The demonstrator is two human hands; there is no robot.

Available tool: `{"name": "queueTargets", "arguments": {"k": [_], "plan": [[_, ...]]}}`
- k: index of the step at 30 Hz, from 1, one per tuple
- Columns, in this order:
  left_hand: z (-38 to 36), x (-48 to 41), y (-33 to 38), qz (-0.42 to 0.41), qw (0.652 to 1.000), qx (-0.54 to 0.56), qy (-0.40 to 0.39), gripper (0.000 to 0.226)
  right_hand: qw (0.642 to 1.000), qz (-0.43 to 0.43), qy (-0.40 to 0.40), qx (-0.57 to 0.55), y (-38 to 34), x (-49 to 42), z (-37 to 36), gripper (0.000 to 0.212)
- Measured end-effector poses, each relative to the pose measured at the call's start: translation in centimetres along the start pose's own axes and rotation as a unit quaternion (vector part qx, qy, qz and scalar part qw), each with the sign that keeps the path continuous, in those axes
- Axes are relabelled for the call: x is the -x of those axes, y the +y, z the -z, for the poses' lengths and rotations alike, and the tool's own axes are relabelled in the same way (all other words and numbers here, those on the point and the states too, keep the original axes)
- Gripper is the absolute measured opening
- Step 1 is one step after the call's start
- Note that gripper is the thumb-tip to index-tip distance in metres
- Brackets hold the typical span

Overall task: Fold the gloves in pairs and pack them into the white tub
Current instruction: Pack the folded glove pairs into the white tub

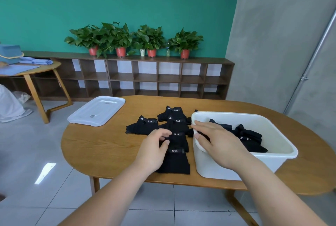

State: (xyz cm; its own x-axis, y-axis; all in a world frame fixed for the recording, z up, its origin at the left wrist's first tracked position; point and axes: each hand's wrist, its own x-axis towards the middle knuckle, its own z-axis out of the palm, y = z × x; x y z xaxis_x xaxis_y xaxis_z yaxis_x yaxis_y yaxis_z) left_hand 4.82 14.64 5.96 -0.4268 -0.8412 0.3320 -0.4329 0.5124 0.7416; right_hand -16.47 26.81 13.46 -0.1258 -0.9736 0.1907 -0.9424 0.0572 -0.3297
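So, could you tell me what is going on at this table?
A person is packing black gloves into the white tub. The left hand pinches one glove in the pile on the table, while the right hand rests on the tub's near rim. A few gloves already lie inside; a lid sits aside.

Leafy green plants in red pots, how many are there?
4 red-potted plants in a row atop the low brown wooden shelf: leftmost, second, third, rightmost. None seems hidden.

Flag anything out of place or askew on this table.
The tub lid lies askew at the table's far-left edge, one corner seemingly overhanging it. The loose gloves overlap in an untidy heap beside the white tub.
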Motion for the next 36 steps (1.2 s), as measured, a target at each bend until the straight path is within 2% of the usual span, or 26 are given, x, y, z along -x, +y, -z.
{"name": "queueTargets", "arguments": {"k": [8, 13, 17, 21, 28, 32, 36], "plan": [[1.0, 2.3, -3.5, -0.045, 0.978, -0.147, -0.140, 0.052, 1.000, -0.016, 0.007, -0.017, 0.0, 0.2, -0.2, 0.043], [1.1, 2.3, -3.1, -0.029, 0.967, -0.184, -0.172, 0.048, 1.000, -0.017, 0.009, -0.016, -0.1, 0.2, -0.2, 0.043], [1.4, 2.1, -2.5, -0.016, 0.967, -0.179, -0.182, 0.054, 1.000, -0.021, 0.008, -0.017, -0.1, 0.3, -0.2, 0.043], [0.8, 2.2, -2.4, 0.012, 0.969, -0.144, -0.199, 0.055, 1.000, -0.023, 0.006, -0.020, -0.1, 0.2, -0.2, 0.043], [0.1, 2.1, -1.9, 0.056, 0.972, -0.099, -0.204, 0.041, 0.999, -0.025, 0.008, -0.022, -0.6, 0.5, 0.0, 0.042], [1.0, 2.0, -2.0, 0.089, 0.976, -0.041, -0.192, 0.036, 0.999, -0.025, 0.003, -0.025, -0.8, 0.6, 0.2, 0.042], [3.1, 1.4, -1.7, 0.136, 0.979, 0.060, -0.139, 0.041, 0.999, -0.028, 0.002, -0.030, -0.6, 0.7, 0.2, 0.042]]}}
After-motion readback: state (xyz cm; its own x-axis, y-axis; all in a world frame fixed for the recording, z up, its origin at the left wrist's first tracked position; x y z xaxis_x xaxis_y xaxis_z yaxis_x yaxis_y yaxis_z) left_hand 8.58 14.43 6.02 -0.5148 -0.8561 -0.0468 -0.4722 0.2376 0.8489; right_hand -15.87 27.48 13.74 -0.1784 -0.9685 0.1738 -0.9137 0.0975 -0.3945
